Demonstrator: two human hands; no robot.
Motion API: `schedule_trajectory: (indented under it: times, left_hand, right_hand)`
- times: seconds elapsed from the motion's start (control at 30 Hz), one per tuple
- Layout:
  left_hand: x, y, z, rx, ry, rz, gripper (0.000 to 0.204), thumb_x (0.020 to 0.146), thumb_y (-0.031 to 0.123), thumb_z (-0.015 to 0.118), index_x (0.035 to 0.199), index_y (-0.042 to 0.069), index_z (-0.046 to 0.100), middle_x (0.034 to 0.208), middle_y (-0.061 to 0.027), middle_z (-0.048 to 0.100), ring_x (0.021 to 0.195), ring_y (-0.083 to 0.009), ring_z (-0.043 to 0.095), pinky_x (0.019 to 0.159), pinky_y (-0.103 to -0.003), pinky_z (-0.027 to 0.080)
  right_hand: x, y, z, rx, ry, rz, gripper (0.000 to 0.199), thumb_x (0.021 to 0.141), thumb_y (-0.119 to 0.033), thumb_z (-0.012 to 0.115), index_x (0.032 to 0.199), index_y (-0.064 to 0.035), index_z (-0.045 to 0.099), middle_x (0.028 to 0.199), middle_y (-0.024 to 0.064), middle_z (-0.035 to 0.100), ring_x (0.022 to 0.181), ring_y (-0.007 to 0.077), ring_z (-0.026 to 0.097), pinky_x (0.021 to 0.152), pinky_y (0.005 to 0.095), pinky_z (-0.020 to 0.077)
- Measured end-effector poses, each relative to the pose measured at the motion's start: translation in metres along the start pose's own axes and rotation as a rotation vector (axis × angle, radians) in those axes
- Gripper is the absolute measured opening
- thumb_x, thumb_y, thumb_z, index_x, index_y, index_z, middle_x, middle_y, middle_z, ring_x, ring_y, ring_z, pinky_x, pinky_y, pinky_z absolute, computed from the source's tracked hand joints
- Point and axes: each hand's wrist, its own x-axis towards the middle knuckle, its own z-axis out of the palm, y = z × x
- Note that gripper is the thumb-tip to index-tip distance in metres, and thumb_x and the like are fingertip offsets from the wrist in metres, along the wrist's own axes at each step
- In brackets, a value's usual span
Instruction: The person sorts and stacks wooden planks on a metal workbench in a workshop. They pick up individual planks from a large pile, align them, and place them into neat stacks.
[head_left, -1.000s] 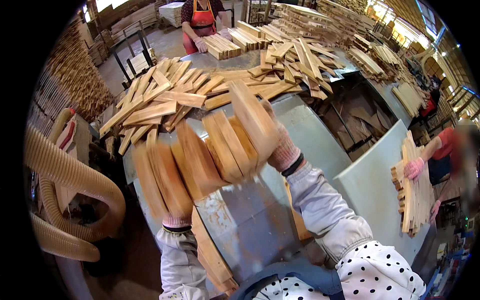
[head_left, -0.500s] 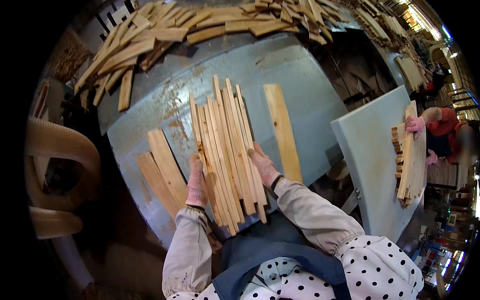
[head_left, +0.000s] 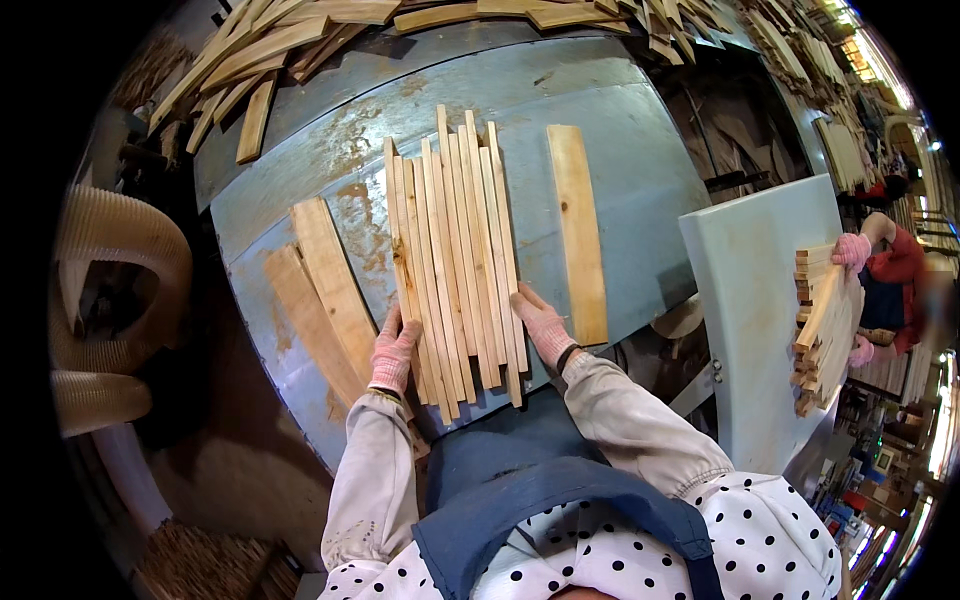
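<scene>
A row of long, narrow wooden strips [head_left: 457, 270] stands side by side on the grey-blue metal table [head_left: 650, 190], pointing away from me, their ends uneven. My left hand [head_left: 396, 352], in a pink work glove, grips the row's left side near its close end. Against the right side, my gloved right hand [head_left: 543, 326] presses with its fingers along the outermost strip. Between them both hands clasp the row. To the right lies a single wide board [head_left: 577, 235]. Two more boards, one a paler plank [head_left: 332, 275], lie slanted beyond my left hand.
Loose boards [head_left: 300, 40] are heaped along the far edge. A ribbed hose [head_left: 125, 260] curves at the left. On the right, a co-worker's gloved hands [head_left: 852, 252] hold stacked wood pieces [head_left: 822, 320] at a pale panel-like table [head_left: 765, 290].
My view has shifted a little. The strips have moved slightly away from me and lie straighter, with both hands still at their sides. The co-worker's stack has tilted.
</scene>
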Motion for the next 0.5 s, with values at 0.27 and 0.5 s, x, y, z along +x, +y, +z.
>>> schedule_trajectory:
  times: [0.27, 0.5]
  left_hand:
    - [0.005, -0.009, -0.011, -0.179, -0.031, -0.032, 0.069, 0.102, 0.030, 0.074, 0.157, -0.002, 0.047, 0.151, -0.0120, 0.059, 0.135, -0.0215, 0.057, 0.113, -0.034, 0.045]
    - [0.008, -0.023, -0.038, 0.088, 0.338, 0.046, 0.055, 0.104, 0.032, 0.071, 0.142, -0.006, 0.061, 0.127, -0.0138, 0.073, 0.115, -0.0213, 0.067, 0.102, -0.034, 0.052]
  right_hand:
    - [0.017, 0.018, -0.021, 0.077, -0.054, 0.047, 0.065, 0.103, -0.042, 0.070, 0.157, -0.0102, 0.053, 0.156, 0.0109, 0.056, 0.143, 0.0222, 0.051, 0.119, 0.0348, 0.0376]
    - [0.015, 0.018, -0.023, 0.035, -0.102, 0.035, 0.068, 0.103, -0.047, 0.068, 0.158, -0.0111, 0.051, 0.162, 0.0097, 0.051, 0.151, 0.0237, 0.043, 0.123, 0.0353, 0.0316]
